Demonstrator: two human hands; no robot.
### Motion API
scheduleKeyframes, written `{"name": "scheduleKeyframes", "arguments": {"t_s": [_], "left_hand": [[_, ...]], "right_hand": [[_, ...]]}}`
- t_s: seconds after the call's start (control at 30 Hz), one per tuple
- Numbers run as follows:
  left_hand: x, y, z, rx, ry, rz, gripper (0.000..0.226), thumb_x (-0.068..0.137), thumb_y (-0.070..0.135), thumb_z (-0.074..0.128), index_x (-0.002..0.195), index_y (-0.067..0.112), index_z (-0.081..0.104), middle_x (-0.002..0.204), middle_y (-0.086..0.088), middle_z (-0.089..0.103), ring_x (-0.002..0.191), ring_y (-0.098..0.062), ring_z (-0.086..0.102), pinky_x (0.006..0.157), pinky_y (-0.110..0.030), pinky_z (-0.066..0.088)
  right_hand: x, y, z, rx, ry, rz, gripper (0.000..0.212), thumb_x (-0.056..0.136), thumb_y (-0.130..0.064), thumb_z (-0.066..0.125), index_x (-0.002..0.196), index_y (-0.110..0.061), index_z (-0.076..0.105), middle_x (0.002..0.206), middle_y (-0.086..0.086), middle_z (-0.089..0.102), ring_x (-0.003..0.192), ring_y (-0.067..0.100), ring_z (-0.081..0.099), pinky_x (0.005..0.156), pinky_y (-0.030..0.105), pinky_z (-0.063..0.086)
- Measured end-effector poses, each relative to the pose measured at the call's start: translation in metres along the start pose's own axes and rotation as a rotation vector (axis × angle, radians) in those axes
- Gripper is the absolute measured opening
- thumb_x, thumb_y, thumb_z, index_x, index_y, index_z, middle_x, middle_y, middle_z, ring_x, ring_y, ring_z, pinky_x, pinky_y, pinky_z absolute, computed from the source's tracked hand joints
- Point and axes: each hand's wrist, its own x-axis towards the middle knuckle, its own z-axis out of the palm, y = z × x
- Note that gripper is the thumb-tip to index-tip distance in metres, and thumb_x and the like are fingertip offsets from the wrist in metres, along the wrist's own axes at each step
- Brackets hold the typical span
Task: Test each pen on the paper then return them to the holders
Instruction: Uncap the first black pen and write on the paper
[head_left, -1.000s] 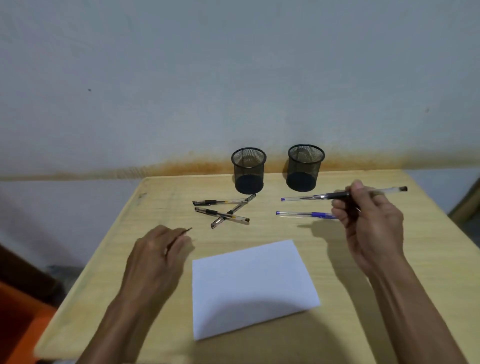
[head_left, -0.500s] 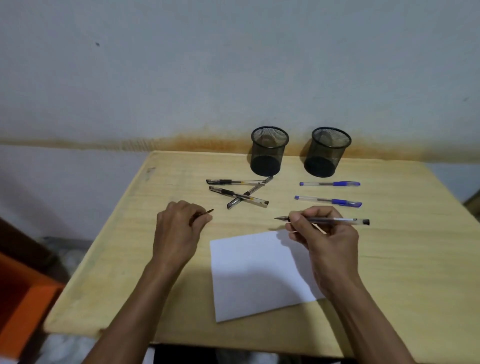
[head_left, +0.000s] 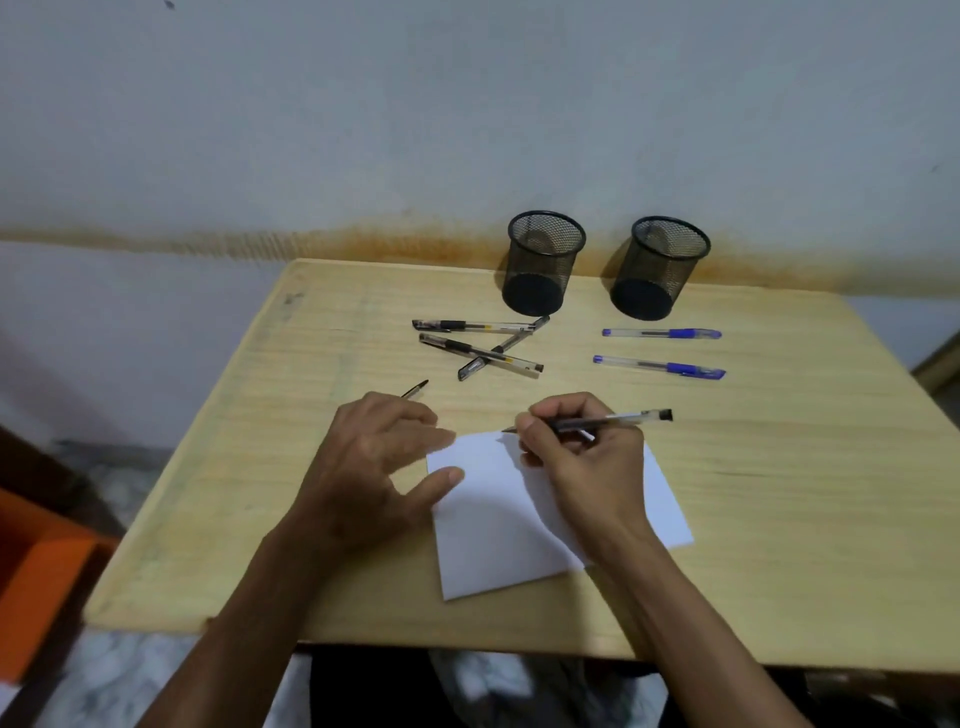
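Observation:
A white paper (head_left: 498, 525) lies on the wooden table (head_left: 779, 493). My right hand (head_left: 587, 467) grips a black pen (head_left: 618, 419) with its tip at the paper's far edge. My left hand (head_left: 374, 462) rests on the paper's left edge with thumb and fingers spread, and a thin dark pen cap (head_left: 415, 389) sticks out from behind its fingers. Three black pens (head_left: 483, 345) lie crossed in front of the left mesh holder (head_left: 543, 262). Two blue pens (head_left: 662, 333) (head_left: 660, 366) lie in front of the right mesh holder (head_left: 660, 267). Both holders look empty.
The table stands against a pale wall with a rusty stain along it. An orange object (head_left: 41, 582) sits on the floor to the left. Crumpled cloth shows below the table's near edge.
My right hand carried the black pen from beside the blue pens down to the paper's far edge. My left hand slid right onto the paper and spread its fingers.

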Motion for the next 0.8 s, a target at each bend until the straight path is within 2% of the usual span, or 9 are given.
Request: {"name": "scheduleKeyframes", "arguments": {"t_s": [0.1, 0.2, 0.3, 0.43, 0.53, 0.6, 0.67, 0.8], "left_hand": [[-0.005, -0.002, 0.000, 0.065, -0.048, 0.025, 0.038, 0.083, 0.057, 0.068, 0.099, 0.024, 0.079, 0.110, -0.003, 0.072, 0.100, -0.026, 0.064, 0.087, -0.040, 0.046], [-0.009, 0.001, 0.000, 0.064, -0.043, -0.003, 0.043, 0.082, 0.061, 0.069, 0.100, 0.024, 0.079, 0.112, -0.002, 0.072, 0.102, -0.026, 0.064, 0.087, -0.039, 0.047], [-0.012, 0.001, -0.001, 0.044, -0.034, -0.034, 0.047, 0.078, 0.063, 0.070, 0.098, 0.022, 0.080, 0.113, -0.002, 0.073, 0.103, -0.026, 0.066, 0.088, -0.040, 0.049], [-0.012, 0.003, -0.002, 0.029, -0.053, -0.079, 0.049, 0.075, 0.067, 0.068, 0.096, 0.025, 0.079, 0.113, 0.001, 0.073, 0.105, -0.025, 0.066, 0.089, -0.040, 0.049], [-0.010, 0.003, -0.003, 0.010, -0.065, -0.095, 0.050, 0.074, 0.067, 0.069, 0.097, 0.024, 0.078, 0.113, 0.001, 0.073, 0.105, -0.025, 0.066, 0.090, -0.044, 0.051], [-0.010, 0.003, -0.003, 0.002, -0.069, -0.090, 0.050, 0.074, 0.066, 0.070, 0.097, 0.022, 0.078, 0.113, 0.001, 0.073, 0.104, -0.025, 0.066, 0.088, -0.045, 0.051], [-0.010, 0.002, -0.002, 0.003, -0.072, -0.084, 0.052, 0.074, 0.066, 0.069, 0.098, 0.021, 0.078, 0.113, 0.001, 0.073, 0.104, -0.025, 0.066, 0.088, -0.045, 0.052], [-0.012, -0.001, -0.001, -0.026, -0.068, -0.087, 0.051, 0.075, 0.062, 0.072, 0.099, 0.018, 0.078, 0.115, -0.001, 0.072, 0.106, -0.024, 0.066, 0.092, -0.046, 0.051]], "right_hand": [[-0.001, 0.007, 0.001, -0.088, -0.054, -0.007, 0.009, 0.083, -0.001, 0.078, 0.083, -0.006, 0.071, 0.076, 0.001, 0.076, 0.069, 0.009, 0.071, 0.068, 0.029, 0.061], [0.000, 0.007, -0.001, -0.103, -0.076, -0.020, 0.010, 0.082, 0.006, 0.077, 0.088, 0.002, 0.070, 0.082, 0.008, 0.076, 0.070, 0.003, 0.071, 0.063, 0.016, 0.055], [0.001, 0.006, -0.001, -0.118, -0.087, -0.023, 0.011, 0.081, 0.011, 0.074, 0.088, 0.006, 0.068, 0.080, 0.013, 0.075, 0.066, 0.005, 0.070, 0.060, 0.016, 0.054], [0.005, 0.006, 0.002, -0.205, -0.109, -0.067, 0.014, 0.079, 0.004, 0.078, 0.083, -0.008, 0.072, 0.079, 0.001, 0.077, 0.073, 0.007, 0.072, 0.067, 0.021, 0.058], [0.008, -0.002, 0.015, -0.242, -0.211, -0.117, 0.016, 0.076, 0.003, 0.081, 0.083, -0.008, 0.072, 0.082, 0.000, 0.077, 0.078, 0.010, 0.075, 0.073, 0.021, 0.059], [0.011, -0.004, 0.027, -0.254, -0.292, -0.110, 0.018, 0.074, 0.007, 0.081, 0.081, -0.007, 0.071, 0.080, 0.006, 0.077, 0.075, 0.020, 0.075, 0.070, 0.028, 0.062], [0.015, 0.000, 0.034, -0.283, -0.326, -0.099, 0.021, 0.073, 0.009, 0.078, 0.074, -0.010, 0.068, 0.075, 0.012, 0.075, 0.069, 0.034, 0.072, 0.063, 0.043, 0.060], [0.024, 0.015, 0.037, -0.321, -0.308, -0.087, 0.022, 0.068, 0.004, 0.078, 0.061, -0.008, 0.060, 0.061, 0.012, 0.070, 0.058, 0.038, 0.068, 0.049, 0.053, 0.054]]}}
